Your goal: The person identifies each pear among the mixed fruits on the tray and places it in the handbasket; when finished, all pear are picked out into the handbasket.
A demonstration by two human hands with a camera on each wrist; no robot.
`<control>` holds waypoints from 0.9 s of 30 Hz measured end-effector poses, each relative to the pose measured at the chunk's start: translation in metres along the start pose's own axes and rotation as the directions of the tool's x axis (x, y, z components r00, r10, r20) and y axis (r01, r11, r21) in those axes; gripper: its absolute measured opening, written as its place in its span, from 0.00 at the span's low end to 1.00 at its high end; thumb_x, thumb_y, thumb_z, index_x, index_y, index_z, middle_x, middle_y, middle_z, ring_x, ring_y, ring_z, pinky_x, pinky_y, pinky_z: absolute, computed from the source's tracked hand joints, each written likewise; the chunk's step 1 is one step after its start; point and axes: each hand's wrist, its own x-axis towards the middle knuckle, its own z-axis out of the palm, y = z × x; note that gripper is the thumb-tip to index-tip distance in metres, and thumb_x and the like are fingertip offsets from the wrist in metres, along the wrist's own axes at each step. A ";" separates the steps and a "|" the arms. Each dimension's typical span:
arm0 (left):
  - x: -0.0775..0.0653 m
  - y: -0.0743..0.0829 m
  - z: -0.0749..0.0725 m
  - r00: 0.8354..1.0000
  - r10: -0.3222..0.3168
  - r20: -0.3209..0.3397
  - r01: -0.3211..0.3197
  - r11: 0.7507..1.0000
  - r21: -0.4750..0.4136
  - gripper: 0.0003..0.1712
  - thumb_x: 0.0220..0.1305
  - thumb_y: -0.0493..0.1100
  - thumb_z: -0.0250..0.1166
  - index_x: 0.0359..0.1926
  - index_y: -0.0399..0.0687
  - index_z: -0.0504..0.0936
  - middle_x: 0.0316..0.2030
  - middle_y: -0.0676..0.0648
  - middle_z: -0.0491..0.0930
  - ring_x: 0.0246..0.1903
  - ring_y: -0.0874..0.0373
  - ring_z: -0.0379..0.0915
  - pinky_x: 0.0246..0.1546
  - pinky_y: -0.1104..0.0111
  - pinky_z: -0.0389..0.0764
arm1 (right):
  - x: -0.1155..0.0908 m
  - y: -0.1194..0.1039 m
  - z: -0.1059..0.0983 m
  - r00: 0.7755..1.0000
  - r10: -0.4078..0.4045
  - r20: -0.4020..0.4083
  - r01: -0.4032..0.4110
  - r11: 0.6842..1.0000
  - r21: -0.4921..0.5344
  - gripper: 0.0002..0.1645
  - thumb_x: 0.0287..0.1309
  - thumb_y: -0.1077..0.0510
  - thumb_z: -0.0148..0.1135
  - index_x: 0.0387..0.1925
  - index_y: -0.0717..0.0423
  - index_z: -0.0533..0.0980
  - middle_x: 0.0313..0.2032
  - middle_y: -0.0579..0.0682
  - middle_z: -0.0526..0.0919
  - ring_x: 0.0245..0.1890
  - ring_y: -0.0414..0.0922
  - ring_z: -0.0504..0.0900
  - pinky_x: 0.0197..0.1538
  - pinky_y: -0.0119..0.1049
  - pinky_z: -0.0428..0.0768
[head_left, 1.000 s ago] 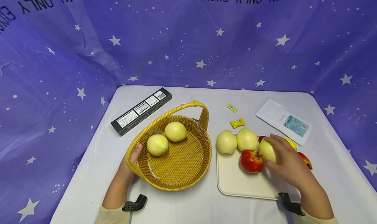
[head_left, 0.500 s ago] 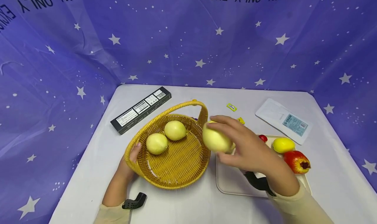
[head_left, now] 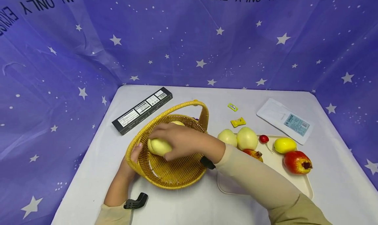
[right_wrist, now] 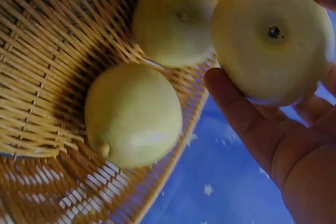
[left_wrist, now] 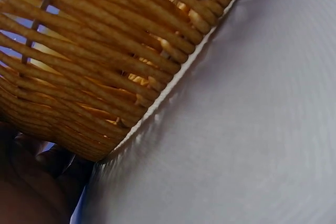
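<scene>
My right hand [head_left: 183, 140] reaches into the brown wicker basket [head_left: 180, 175] and holds a pale yellow round fruit [right_wrist: 270, 40] with a dark dimpled end. In the right wrist view, a pale yellow fruit with a nub [right_wrist: 134, 116] and another pale yellow fruit [right_wrist: 176, 22] lie in the basket beside the held one. The head view shows them mostly covered by my right hand. My left hand [head_left: 131, 162] grips the basket's left side, thumb at the rim below the handle [head_left: 165, 114]. Its other fingers are against the outer weave, dark in the left wrist view.
Right of the basket, a cream tray [head_left: 274, 167] bears two pale yellow fruits [head_left: 247, 139], red pomegranate-like fruits [head_left: 296, 162], a lemon [head_left: 284, 145] and a small red radish-like item [head_left: 264, 139]. Behind are wrapped candies [head_left: 238, 122], a white pouch [head_left: 284, 121] and a long black box [head_left: 142, 110].
My right hand has lifted a pale yellow fruit from the tray and carried it left into the basket. My left hand keeps its grip on the basket.
</scene>
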 end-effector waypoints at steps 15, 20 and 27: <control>0.002 -0.001 0.000 0.999 0.011 -0.047 -0.009 0.999 0.030 0.34 0.74 0.62 0.43 0.66 0.43 0.64 0.50 0.46 0.75 0.44 0.59 0.76 0.42 0.69 0.79 | 0.030 -0.017 0.042 0.966 -0.015 0.257 0.090 0.955 -0.282 0.43 0.44 0.40 0.75 0.63 0.35 0.70 0.59 0.37 0.69 0.57 0.40 0.66 0.56 0.31 0.70; 0.002 -0.001 0.002 0.999 0.031 -0.015 -0.031 0.999 0.028 0.33 0.75 0.61 0.42 0.67 0.44 0.63 0.52 0.44 0.73 0.46 0.57 0.74 0.46 0.70 0.77 | 0.035 -0.017 0.055 0.965 -0.018 0.263 0.099 0.950 -0.298 0.44 0.42 0.36 0.75 0.62 0.36 0.70 0.59 0.38 0.68 0.57 0.39 0.66 0.58 0.30 0.69; 0.001 -0.002 0.001 0.998 0.046 -0.046 -0.044 0.997 0.059 0.31 0.75 0.60 0.43 0.64 0.42 0.66 0.48 0.44 0.74 0.43 0.57 0.75 0.43 0.70 0.78 | 0.036 -0.015 0.056 0.970 0.002 0.243 0.063 0.963 -0.261 0.42 0.43 0.35 0.74 0.62 0.37 0.71 0.58 0.38 0.68 0.57 0.38 0.66 0.57 0.30 0.68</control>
